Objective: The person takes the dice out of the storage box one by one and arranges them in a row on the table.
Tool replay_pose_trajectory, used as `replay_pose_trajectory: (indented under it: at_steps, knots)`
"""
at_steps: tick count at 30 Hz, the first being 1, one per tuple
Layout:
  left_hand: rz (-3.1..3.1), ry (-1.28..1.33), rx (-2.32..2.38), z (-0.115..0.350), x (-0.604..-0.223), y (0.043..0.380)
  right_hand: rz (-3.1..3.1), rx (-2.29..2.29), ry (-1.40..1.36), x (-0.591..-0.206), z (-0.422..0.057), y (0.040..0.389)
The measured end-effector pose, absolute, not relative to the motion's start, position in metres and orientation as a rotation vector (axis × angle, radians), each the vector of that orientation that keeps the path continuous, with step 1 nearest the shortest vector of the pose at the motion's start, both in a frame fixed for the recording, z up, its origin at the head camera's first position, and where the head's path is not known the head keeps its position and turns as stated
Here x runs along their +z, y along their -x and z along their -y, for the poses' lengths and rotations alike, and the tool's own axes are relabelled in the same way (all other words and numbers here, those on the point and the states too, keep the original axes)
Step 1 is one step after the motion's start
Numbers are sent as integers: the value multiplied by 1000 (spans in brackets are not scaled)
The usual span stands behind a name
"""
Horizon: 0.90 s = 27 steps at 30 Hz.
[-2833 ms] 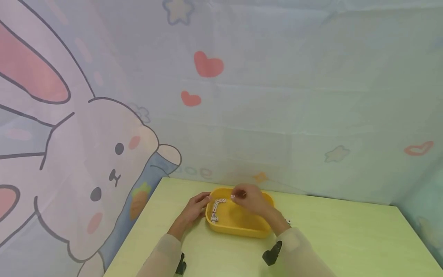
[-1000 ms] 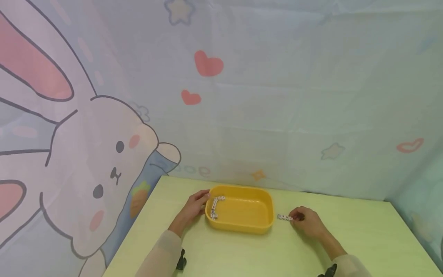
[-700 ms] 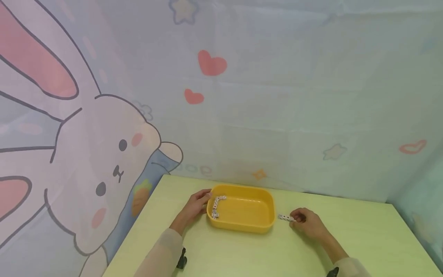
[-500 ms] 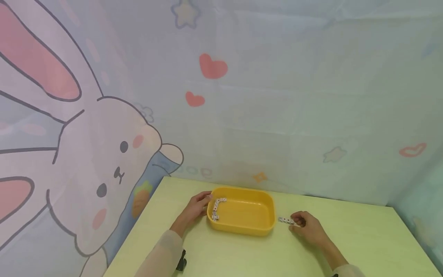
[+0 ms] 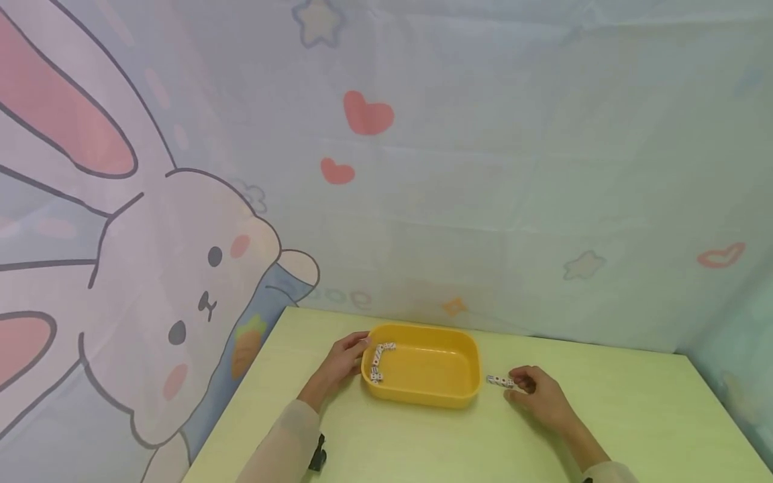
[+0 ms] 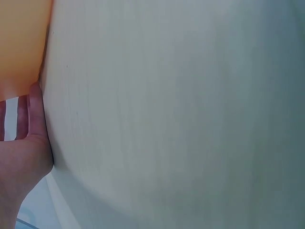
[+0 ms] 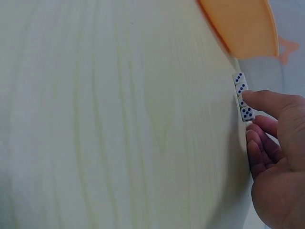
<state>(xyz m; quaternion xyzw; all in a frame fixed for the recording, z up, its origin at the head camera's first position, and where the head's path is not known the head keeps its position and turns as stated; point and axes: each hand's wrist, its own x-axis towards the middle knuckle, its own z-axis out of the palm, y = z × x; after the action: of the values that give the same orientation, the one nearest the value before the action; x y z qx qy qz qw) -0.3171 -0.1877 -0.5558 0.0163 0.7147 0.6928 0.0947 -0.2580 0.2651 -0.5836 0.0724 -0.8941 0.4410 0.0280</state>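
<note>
A yellow tray [image 5: 423, 392] sits on the table with several white dice [image 5: 376, 361] in a bent line along its left inner wall. My left hand [image 5: 339, 363] rests against the tray's left end; the left wrist view shows straight fingers [image 6: 36, 112] along the tray's outer side [image 6: 21, 52]. Right of the tray, a short straight row of dice [image 5: 500, 382] lies on the table. Around that row's right end, my right hand [image 5: 539, 397] has thumb and forefinger spread apart. The right wrist view has the thumb [image 7: 267, 101] in front of the dice [image 7: 247, 113], partly hiding one.
The pale yellow-green table [image 5: 628, 409] extends to both sides and in front of the tray. Behind it hangs a cloth backdrop [image 5: 459, 201] with a cartoon rabbit and hearts. A black strap piece [image 5: 317, 454] shows by the left sleeve [image 5: 284, 439].
My right hand has gone from above the tray to the dice row on the right. There its thumb and forefinger have parted from the end die. The left hand has stayed at the tray.
</note>
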Motion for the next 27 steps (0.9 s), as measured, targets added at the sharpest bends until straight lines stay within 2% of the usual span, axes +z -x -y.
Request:
replay_pose_trajectory:
  at_steps: [15, 27]
  knots:
    - [-2092, -48, 2056, 189, -554, 312, 2607, 1391, -188, -563, -254, 261]
    - [-2119, -52, 2050, 189, -553, 315, 2373, 1561, -389, -519, -160, 280]
